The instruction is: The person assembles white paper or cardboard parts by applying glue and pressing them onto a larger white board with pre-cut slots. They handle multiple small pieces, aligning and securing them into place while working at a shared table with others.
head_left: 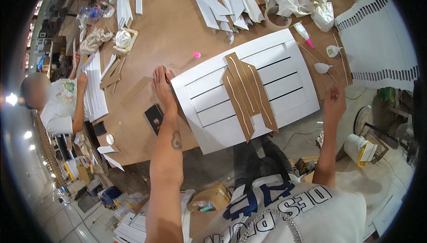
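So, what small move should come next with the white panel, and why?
Probably bring the right hand onto the panel's right edge. The left hand already rests at its left edge, the right hovers just off it, and brown strips with glue lines lie loose on top.

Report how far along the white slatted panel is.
Done: three brown strips with lines of glue lie on the white slatted panel. In hand: the left hand presses the panel's left edge; the right hand hovers open by its right edge. Left: loose white slats lie unused at the table's far side.
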Motion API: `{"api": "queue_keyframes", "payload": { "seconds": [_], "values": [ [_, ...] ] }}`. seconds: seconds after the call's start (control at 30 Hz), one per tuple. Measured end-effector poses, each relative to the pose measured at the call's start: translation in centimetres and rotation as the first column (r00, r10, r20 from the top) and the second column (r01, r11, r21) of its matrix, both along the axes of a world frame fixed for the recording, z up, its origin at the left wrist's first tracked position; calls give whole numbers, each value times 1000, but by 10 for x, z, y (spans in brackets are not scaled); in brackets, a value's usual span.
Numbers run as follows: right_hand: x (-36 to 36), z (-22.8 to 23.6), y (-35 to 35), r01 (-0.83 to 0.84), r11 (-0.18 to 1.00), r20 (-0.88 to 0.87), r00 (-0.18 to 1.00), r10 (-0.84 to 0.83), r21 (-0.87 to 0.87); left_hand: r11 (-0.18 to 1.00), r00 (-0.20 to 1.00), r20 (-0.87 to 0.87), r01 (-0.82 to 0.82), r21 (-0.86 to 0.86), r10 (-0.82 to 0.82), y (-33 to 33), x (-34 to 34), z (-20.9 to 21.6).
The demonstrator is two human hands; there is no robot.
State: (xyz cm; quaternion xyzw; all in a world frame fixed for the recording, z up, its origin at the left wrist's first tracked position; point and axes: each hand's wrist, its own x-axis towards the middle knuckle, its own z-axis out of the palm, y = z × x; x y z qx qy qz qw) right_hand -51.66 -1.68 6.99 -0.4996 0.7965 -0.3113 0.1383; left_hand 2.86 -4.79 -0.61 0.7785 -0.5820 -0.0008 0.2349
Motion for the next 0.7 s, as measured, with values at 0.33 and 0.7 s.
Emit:
{"api": "queue_keyframes", "payload": {
  "seconds": [0.33,0.7],
  "values": [
    [205,67,90,-591,768,-201,744,637,247,995,1000,-9,-3,-101,2,-5,-7,4],
    [225,51,71,-553,774,-332,700,632,309,992,948,-317,2,-129,-43,3,-1,15]
  ]
}}
